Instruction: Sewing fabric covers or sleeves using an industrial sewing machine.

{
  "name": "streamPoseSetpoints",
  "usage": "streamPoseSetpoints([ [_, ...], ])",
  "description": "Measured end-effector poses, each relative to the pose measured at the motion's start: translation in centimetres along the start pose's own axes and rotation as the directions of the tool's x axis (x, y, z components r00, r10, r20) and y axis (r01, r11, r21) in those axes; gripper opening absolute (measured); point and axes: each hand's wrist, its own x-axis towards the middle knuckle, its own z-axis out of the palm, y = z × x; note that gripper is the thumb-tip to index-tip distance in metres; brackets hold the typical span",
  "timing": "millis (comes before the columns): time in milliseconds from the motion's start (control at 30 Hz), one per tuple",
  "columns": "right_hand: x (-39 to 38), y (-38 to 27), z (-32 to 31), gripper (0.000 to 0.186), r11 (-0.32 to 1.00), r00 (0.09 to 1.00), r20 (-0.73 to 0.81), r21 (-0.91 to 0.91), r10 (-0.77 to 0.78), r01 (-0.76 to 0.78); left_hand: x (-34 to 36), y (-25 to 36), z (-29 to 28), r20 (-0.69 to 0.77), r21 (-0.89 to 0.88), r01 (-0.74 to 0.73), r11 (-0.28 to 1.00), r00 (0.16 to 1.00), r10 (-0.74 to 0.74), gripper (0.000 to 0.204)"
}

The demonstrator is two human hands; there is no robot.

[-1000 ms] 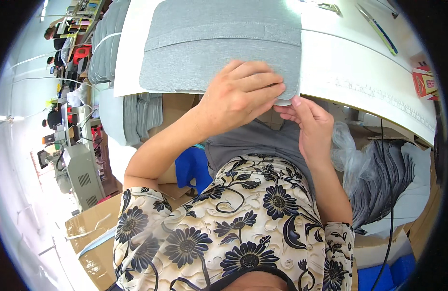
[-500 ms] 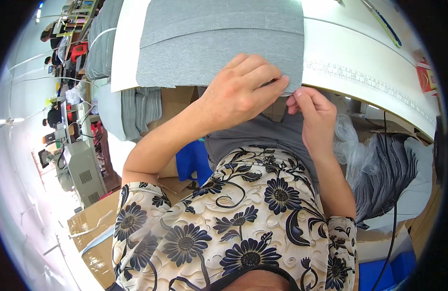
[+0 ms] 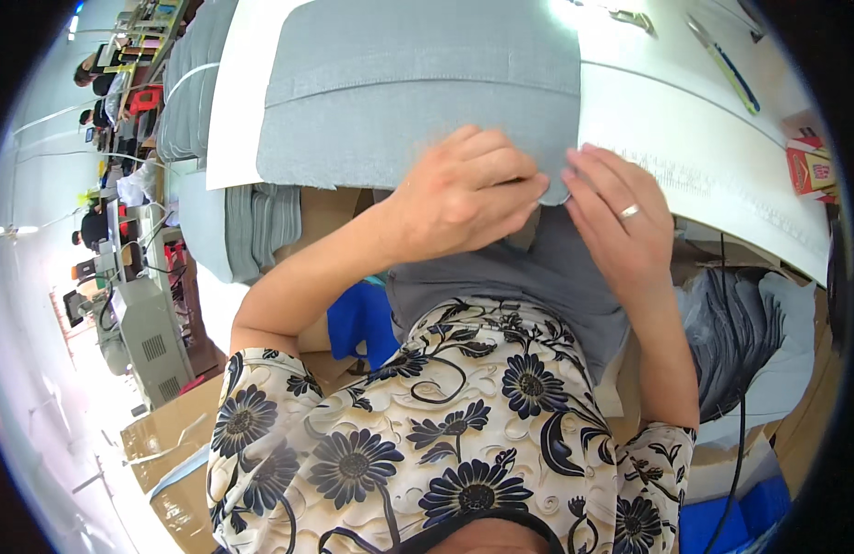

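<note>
The left hand (image 3: 464, 198) lies knuckles up, fingers curled together over the near edge of the folded grey fabric piece with a stitched seam (image 3: 417, 92), gripping that edge. The right hand (image 3: 621, 231), wearing one silver ring, has its fingers pressed together and extended, fingertips touching the lower right corner of the same piece, just beside the left fingertips. The fabric piece rests on the white worktable (image 3: 685, 111), its near edge overhanging the table's front.

Compared with half a second ago, the right hand's fingers are straighter and the two hands sit closer together at the corner; the fabric piece remains in the same place.

On the table's far right lie one long green-and-blue tool (image 3: 727, 65) and one red carton (image 3: 810, 166). Two stacks of grey fabric pieces are visible: one (image 3: 260, 222) to the left below the table, one (image 3: 750, 332) to the right. Cardboard boxes (image 3: 168, 443) stand on the floor at lower left, beside one grey machine (image 3: 145, 337).
</note>
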Motion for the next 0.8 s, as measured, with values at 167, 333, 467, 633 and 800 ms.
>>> streamPoseSetpoints([
  [167, 0.0, 0.5, -0.4, 0.030, 0.991, 0.995, 0.087, 0.123, -0.054, 0.043, 0.5, 0.8, -0.8, 0.082, -0.129, 0.086, 0.988, 0.994, -0.076, 0.027],
  [333, 1.1, 0.7, -1.8, 0.030, 0.986, 0.988, 0.104, 0.132, -0.114, 0.100, 4.4, -2.4, -1.6, 0.063, 0.033, 0.206, 0.978, 0.976, -0.208, 0.023],
  [467, 1.9, 1.2, -3.3, 0.029, 0.978, 0.966, 0.163, 0.096, -0.199, 0.185, 7.9, -6.4, 0.0, 0.023, 0.155, 0.055, 0.986, 0.998, -0.059, 0.023],
  [633, 2.4, 1.4, -4.0, 0.025, 0.963, 0.938, 0.223, 0.118, -0.265, 0.244, 7.3, -6.8, 1.0, 0.000, 0.185, 0.067, 0.981, 0.998, -0.068, 0.023],
  [800, 2.3, 1.2, -3.7, 0.021, 0.958, 0.922, 0.258, 0.082, -0.288, 0.276, 6.9, -6.7, 0.9, 0.014, 0.223, 0.073, 0.972, 0.997, -0.078, 0.025],
])
